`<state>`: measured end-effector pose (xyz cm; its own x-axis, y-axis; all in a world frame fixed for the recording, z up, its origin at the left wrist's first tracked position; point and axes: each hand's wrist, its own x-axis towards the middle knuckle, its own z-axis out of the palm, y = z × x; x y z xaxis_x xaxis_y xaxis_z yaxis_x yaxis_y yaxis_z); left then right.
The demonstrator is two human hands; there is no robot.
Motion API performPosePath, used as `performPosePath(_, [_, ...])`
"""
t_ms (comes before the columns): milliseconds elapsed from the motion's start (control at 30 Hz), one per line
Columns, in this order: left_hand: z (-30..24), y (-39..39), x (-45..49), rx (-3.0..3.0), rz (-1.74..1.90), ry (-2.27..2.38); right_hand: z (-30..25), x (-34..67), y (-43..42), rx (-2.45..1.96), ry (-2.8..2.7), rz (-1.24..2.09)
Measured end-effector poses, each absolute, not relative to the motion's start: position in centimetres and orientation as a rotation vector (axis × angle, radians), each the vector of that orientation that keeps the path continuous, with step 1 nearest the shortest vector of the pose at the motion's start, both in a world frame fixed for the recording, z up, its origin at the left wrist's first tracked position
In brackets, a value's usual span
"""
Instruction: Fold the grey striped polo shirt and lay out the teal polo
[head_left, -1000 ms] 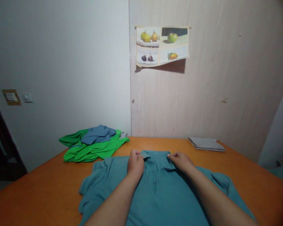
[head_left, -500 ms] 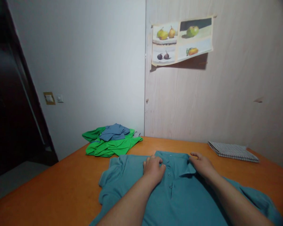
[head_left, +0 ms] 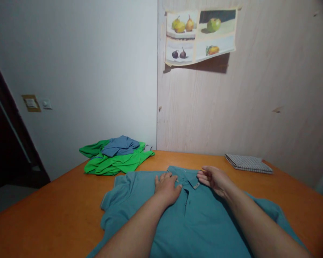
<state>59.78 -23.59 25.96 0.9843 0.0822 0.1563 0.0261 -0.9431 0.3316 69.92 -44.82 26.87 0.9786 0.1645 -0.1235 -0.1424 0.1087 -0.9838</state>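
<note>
A teal polo shirt [head_left: 193, 222] lies front up across the table, its collar at the far side and its buttoned placket facing me. My left hand [head_left: 167, 188] rests flat on the chest by the left side of the collar, fingers stretched out. At the other side of the neck, my right hand [head_left: 215, 181] touches the collar's edge with loosely bent fingers, the thumb side uppermost and a small gap showing. The right collar flap [head_left: 192, 179] is turned over toward the placket. Neither hand lifts the shirt's body.
On the orange table [head_left: 56, 211], a rumpled green garment [head_left: 121, 164] with a blue-grey cloth [head_left: 121, 146] on top lies at the back left. A folded striped cloth [head_left: 249, 164] is at the back right. The wall stands behind, with a fruit picture sheet [head_left: 200, 37].
My right hand has drawn inward, and the right collar flap has swung toward the placket. My left hand stays on the chest, its fingers flatter. The whole view has shifted slightly.
</note>
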Motion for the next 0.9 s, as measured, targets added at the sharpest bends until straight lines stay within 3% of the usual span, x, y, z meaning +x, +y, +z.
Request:
performPosePath(367, [25.8,-23.5,60.0,2.83,0.236,0.061,26.6,68.1,-43.2,-1.853,-0.436,0.355])
performPosePath(900, [26.0,-23.7,59.8,2.796,0.239,0.066,24.3,69.9,-43.0,-2.071,-0.364,-0.026])
